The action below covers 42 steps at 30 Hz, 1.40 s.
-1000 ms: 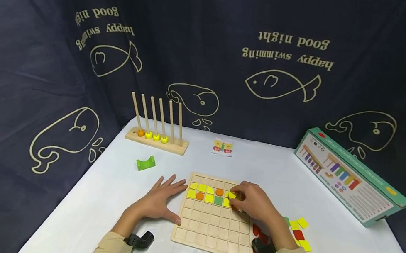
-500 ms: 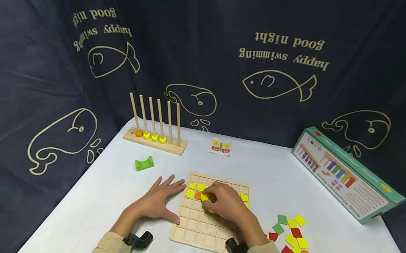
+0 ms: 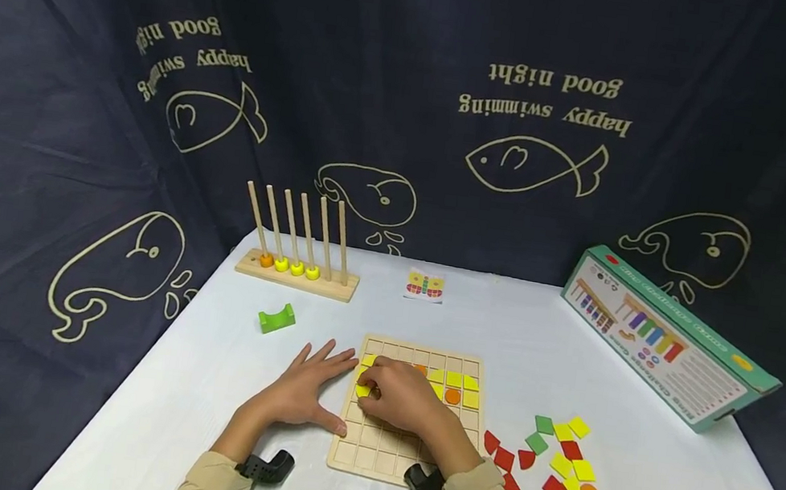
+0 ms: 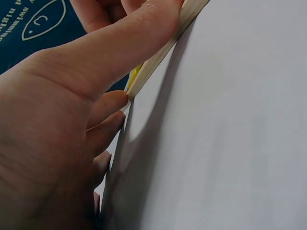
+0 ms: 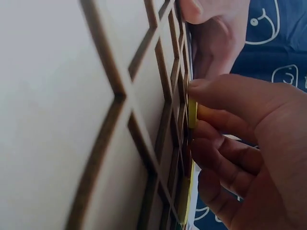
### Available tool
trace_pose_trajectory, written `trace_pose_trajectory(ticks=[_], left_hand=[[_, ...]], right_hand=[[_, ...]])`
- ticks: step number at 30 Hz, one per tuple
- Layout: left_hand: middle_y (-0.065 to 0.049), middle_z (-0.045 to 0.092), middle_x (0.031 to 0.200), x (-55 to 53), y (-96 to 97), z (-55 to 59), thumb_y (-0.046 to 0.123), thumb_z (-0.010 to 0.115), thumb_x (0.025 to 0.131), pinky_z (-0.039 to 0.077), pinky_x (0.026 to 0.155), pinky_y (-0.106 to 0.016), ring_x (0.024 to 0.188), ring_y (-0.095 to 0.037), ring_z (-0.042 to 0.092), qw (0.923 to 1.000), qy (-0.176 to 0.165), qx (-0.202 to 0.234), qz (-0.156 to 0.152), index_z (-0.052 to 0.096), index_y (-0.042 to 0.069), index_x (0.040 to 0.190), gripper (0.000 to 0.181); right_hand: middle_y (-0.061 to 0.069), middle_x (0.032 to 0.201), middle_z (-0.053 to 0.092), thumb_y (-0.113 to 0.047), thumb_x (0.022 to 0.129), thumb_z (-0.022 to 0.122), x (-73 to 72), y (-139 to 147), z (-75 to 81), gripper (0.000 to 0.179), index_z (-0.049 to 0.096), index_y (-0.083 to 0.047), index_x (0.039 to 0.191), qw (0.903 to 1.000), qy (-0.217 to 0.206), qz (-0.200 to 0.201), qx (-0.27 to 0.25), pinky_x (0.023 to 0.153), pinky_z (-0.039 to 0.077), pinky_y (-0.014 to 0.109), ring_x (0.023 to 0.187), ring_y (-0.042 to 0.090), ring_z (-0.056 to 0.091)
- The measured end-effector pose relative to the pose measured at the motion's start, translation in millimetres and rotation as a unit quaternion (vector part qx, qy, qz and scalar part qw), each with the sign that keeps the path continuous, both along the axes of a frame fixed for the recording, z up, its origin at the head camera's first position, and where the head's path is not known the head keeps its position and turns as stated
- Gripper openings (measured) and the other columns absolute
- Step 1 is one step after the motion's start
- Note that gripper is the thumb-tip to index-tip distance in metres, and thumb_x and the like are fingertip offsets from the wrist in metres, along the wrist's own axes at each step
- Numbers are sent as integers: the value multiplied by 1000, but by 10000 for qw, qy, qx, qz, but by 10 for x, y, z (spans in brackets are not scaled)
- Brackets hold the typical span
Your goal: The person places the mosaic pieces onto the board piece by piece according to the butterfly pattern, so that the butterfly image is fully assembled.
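A square wooden grid board [image 3: 386,463] lies on the white table, with yellow, orange and other tiles along its far rows. Over its left columns, my right hand [image 3: 406,398] pinches a yellow tile [image 3: 362,391] between thumb and fingers. In the right wrist view that yellow tile [image 5: 192,113] stands edge-on against the grid, low over the cells. My left hand [image 3: 301,391] lies spread along the board's left side, thumb and fingertips at the frame. The left wrist view has the thumb [image 4: 139,36] against the wooden edge. The right hand covers several tiles.
Loose red, yellow, green, orange and blue tiles [image 3: 561,463] lie right of the board. Behind it are a small pattern card [image 3: 425,285], a green curved block [image 3: 277,318] and a pegged wooden stand [image 3: 298,276]. A green box [image 3: 670,337] sits at the back right.
My right hand has moved leftward from the board's right columns to its left columns, holding a yellow tile. Tiles on the right are uncovered. My left hand has stayed in place.
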<state>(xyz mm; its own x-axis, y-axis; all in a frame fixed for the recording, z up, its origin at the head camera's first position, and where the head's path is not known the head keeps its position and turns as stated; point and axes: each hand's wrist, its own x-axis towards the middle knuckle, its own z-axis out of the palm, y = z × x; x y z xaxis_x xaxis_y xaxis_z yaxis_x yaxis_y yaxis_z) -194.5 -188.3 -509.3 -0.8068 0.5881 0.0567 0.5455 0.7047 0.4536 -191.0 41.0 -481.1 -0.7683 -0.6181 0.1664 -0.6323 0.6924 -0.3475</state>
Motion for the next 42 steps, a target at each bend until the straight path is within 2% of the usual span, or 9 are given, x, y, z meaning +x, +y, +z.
trace_pose_trajectory(ticks=[6,13,19,25,30,37,42], left_hand=[[0,28,156,19,-15,6,74,73,58,0,112,-57,144,-32,9,10000,3,74,-5,39,16,149,114],[3,27,156,31,-36,-17,76,72,56,-1,113,-55,145,-30,8,10000,-6,23,85,38,18,149,115],[1,27,156,30,-40,-26,76,72,57,-1,113,-56,145,-30,8,9999,1,9,108,38,18,149,115],[1,28,155,38,-47,-19,76,72,56,0,113,-57,145,-31,8,9999,12,-39,135,38,17,149,115],[3,27,156,33,-39,-17,77,72,56,-1,113,-55,145,-29,8,9998,8,-68,160,38,18,149,116],[2,28,155,2,-8,-35,80,70,54,-1,113,-55,145,-29,8,9999,24,-33,145,39,19,149,117],[3,27,156,-7,-5,-31,80,70,53,-2,113,-54,145,-28,7,9998,-34,-102,177,39,19,149,118]], right_hand=[[-12,89,56,-32,83,75,10,-42,2,25,74,-19,104,9999,-63,104,25,64,45,21,71,2,49],[-10,94,58,-24,84,72,10,-47,-6,18,74,-17,101,9998,-128,120,-58,70,48,22,82,4,52],[-12,89,55,-25,84,72,12,-29,22,17,74,-18,99,9995,-312,76,-7,68,47,21,75,4,50],[-12,89,56,-23,84,70,33,43,67,16,74,-18,98,9997,-250,47,-7,68,47,23,74,4,49],[-11,90,58,-26,88,68,53,215,109,15,74,-19,99,9994,-321,-63,-144,71,49,27,76,4,52],[-10,94,60,-26,88,69,115,604,150,19,73,-17,104,9986,-308,-302,-309,71,49,28,76,4,52],[-12,97,62,-27,87,70,174,917,159,20,72,-18,105,9964,-369,-669,-356,75,49,31,82,5,54]])
